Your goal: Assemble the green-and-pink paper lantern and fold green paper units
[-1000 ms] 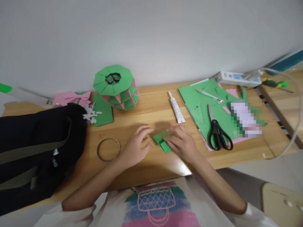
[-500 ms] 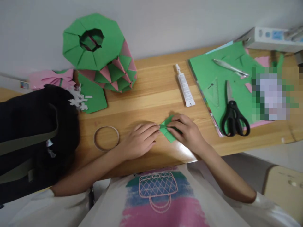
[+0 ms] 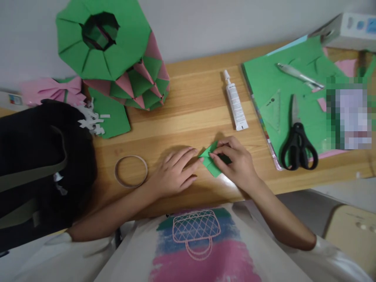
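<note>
On the light wooden table (image 3: 188,121), in front of the person's body, lies a small folded piece of green paper (image 3: 212,166), its flat faces set at an angle to the table's edge. The right hand (image 3: 237,162) has a narrow grip, thumb and fingers pinching the paper's upper right part. The left hand (image 3: 178,170) lies palm down at the paper's left corner, fingers loosely spread, a fingertip at that corner; whether it presses there I cannot tell. Beyond the right hand is a white tube with a white cap (image 3: 235,105). To the right, black-handled scissors (image 3: 298,147), a clear triangular ruler (image 3: 274,109) and a clear pen (image 3: 299,76) rest on large green sheets (image 3: 258,74). To the left are a thin brown ring (image 3: 116,171), a black bag (image 3: 44,156) and, farther back, a faceted green and pink paper structure (image 3: 129,43).
</note>
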`<state>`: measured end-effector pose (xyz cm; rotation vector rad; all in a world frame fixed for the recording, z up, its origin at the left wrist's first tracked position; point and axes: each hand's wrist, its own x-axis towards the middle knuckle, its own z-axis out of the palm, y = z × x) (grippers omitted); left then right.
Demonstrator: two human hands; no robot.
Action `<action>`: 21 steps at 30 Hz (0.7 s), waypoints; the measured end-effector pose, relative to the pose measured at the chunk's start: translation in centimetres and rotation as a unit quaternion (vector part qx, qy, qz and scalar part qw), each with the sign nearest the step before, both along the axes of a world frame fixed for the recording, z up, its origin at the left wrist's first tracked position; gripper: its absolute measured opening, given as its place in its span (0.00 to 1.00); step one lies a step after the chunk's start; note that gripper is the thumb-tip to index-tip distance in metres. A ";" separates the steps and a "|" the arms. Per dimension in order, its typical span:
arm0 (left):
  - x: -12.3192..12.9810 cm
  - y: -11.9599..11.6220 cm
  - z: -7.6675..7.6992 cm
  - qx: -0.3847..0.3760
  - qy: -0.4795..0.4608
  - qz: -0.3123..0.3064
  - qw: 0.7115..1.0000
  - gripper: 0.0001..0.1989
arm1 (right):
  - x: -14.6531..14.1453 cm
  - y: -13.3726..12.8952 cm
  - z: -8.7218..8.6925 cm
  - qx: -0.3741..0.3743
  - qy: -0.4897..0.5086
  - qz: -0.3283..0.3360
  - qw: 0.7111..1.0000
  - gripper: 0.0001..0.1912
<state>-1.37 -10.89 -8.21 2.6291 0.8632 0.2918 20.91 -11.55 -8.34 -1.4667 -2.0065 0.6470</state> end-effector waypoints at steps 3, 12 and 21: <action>0.0 -0.1 -0.1 0.008 0.014 0.004 1.000 0.21 | -0.1 0.0 0.0 0.002 0.001 -0.003 1.000 0.05; 0.1 -0.1 0.1 0.047 0.047 0.005 0.998 0.22 | -0.1 -0.1 -0.2 0.010 0.011 -0.015 1.000 0.03; 0.3 -0.2 0.0 0.055 0.065 0.003 0.996 0.23 | -0.2 -0.1 -0.5 0.015 0.021 -0.028 0.999 0.03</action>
